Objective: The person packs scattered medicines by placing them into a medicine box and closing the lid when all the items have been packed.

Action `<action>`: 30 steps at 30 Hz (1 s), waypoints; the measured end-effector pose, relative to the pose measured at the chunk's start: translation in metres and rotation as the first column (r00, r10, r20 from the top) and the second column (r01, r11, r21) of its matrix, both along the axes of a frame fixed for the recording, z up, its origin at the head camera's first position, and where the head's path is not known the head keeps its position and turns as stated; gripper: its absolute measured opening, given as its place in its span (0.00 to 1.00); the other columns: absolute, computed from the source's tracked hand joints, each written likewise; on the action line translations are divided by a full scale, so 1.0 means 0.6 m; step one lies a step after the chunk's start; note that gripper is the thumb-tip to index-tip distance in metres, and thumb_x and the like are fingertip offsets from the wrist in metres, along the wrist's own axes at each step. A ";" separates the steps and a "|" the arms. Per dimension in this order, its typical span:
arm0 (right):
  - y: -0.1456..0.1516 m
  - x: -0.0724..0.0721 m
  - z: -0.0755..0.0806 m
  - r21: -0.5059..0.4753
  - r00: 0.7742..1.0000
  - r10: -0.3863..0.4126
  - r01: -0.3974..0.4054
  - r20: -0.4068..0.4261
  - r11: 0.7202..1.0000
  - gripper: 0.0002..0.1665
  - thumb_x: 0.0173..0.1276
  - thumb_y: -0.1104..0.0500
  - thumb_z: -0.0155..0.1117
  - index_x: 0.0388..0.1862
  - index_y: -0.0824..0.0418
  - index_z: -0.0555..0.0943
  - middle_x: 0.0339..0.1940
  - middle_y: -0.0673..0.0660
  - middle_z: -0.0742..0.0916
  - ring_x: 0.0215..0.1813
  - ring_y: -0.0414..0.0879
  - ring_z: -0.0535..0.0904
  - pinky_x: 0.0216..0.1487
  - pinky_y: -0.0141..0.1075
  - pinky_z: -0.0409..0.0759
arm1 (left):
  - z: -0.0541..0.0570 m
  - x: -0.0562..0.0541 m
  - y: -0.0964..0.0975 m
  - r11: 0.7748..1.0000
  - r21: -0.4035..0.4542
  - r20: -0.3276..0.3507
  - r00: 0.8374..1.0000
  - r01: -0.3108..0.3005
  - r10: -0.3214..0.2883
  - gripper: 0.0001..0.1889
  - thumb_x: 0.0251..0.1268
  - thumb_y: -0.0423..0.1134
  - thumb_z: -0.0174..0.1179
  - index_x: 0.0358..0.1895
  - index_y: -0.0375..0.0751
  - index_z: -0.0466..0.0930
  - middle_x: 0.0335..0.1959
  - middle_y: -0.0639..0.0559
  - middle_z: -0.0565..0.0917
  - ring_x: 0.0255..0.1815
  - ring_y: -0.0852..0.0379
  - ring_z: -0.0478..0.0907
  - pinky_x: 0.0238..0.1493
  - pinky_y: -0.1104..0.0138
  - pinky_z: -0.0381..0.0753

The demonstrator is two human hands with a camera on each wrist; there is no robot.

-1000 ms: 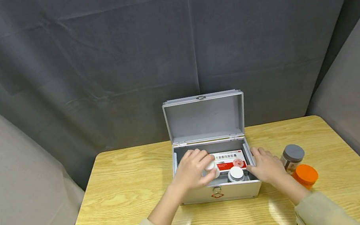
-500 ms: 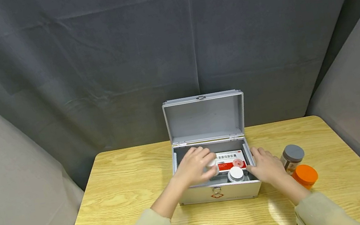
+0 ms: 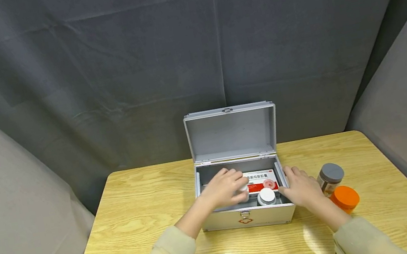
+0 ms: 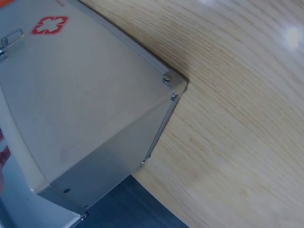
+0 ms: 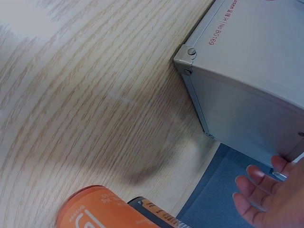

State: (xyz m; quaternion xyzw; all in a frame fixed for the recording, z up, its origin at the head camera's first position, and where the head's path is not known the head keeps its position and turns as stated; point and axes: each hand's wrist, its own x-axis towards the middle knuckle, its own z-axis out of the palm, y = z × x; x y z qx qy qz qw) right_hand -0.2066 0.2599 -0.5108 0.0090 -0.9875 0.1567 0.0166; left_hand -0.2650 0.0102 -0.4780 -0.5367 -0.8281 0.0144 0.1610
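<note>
In the head view, an aluminium first-aid case (image 3: 224, 220) stands on the table with its lid (image 3: 234, 133) raised. My left hand (image 3: 223, 189) reaches into its left half and holds a small white bottle (image 3: 244, 189), mostly hidden by the fingers. Beside that bottle lies a white and red medicine box (image 3: 262, 180) with printed characters. A second white bottle (image 3: 266, 196) stands in the front right of the case. My right hand (image 3: 301, 186) rests against the right rim of the case; the right wrist view shows its fingers (image 5: 242, 185) loosely bent beside the side wall.
Right of the case stand a grey-lidded bottle (image 3: 331, 173) and an orange jar (image 3: 345, 197), close to my right forearm. The wooden table (image 3: 140, 210) ends at the back against a dark grey curtain (image 3: 139, 88).
My left hand has shifted slightly to the right with the white bottle, which sits lower in the case beside the medicine box. The right hand has stayed still.
</note>
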 end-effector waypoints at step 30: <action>0.000 0.002 0.003 0.000 1.000 -0.005 0.005 0.004 1.000 0.38 0.58 0.48 0.57 0.63 0.67 0.61 0.52 0.70 0.73 0.49 0.65 0.71 0.43 0.61 0.69 | -0.042 -0.013 0.039 0.966 -0.248 0.021 0.997 0.078 -0.075 0.14 0.64 0.54 0.46 0.45 0.56 0.75 0.45 0.64 0.78 0.46 0.64 0.71 0.49 0.67 0.69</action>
